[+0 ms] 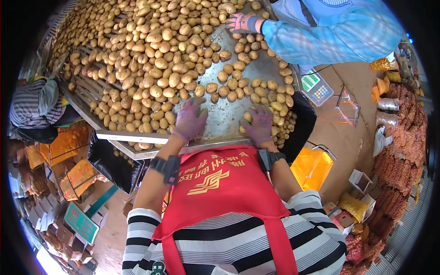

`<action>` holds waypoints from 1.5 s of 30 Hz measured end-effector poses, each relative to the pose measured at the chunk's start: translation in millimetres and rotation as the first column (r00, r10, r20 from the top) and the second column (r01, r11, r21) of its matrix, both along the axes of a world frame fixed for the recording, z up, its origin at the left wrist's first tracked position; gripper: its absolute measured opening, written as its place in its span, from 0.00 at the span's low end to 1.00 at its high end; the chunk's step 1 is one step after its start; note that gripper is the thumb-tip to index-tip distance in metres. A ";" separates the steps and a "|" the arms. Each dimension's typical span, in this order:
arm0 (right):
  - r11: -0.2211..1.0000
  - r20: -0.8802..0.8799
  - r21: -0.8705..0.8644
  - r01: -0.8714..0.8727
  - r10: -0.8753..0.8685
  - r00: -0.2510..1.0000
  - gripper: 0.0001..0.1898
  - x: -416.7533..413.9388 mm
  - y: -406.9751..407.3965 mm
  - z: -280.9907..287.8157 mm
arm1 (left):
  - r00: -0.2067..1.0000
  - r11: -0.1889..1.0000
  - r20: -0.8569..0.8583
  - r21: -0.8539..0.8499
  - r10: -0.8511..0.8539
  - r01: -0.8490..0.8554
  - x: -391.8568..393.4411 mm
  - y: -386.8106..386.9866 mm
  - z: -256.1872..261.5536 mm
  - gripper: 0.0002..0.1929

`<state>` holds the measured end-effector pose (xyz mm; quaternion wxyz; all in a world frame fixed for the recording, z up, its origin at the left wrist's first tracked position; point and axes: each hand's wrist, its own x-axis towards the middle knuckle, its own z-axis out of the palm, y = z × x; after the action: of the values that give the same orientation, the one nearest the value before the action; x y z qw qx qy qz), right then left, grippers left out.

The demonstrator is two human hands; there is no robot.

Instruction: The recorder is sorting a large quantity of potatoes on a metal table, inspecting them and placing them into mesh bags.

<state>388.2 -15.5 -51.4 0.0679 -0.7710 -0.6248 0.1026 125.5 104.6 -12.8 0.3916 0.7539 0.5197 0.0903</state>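
Note:
My left hand (190, 118), in a purple glove, lies low on the metal sorting table (220, 118), at the edge of a heap of potatoes (147, 68). Its fingers are apart, and I see nothing held in them. Near the table's front right, my right hand (259, 123), gloved too, touches a few potatoes. One potato (247, 116) shows at its thumb side; whether the fingers grip it is hidden. Loose potatoes (237, 84) lie ahead of both hands on the bare metal. Smaller potatoes (283, 129) fill the corner to the right of my right hand.
Across the table at the right, a co-worker's gloved hand (243, 23) reaches over potatoes. Another person (34, 103) bends at the left. Black bags (304, 117) hang at the table's sides. A digital scale display (315, 87) stands at right, beyond it stacked net sacks (398, 165).

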 end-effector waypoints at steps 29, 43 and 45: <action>0.741 -0.075 -0.622 -0.254 0.266 0.961 0.40 23.3 158.2 28.6 | 0.996 0.989 -0.014 -0.118 0.084 -0.085 42.3 -4.5 -37.5 0.40; 0.948 0.031 -0.315 0.055 -0.047 0.998 0.27 47.4 277.9 -3.2 | 0.941 0.825 0.109 -0.522 0.319 -0.219 28.6 -25.3 -31.9 0.28; 0.961 -0.064 -0.260 0.098 -0.119 0.991 0.31 37.2 253.6 0.2 | 0.891 0.835 0.244 -0.504 0.382 -0.220 27.1 -23.8 -37.1 0.24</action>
<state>425.4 238.1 -51.2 -0.0021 -0.8018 -0.5599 0.2089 152.6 80.9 -49.9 0.6229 0.5190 0.5654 0.1515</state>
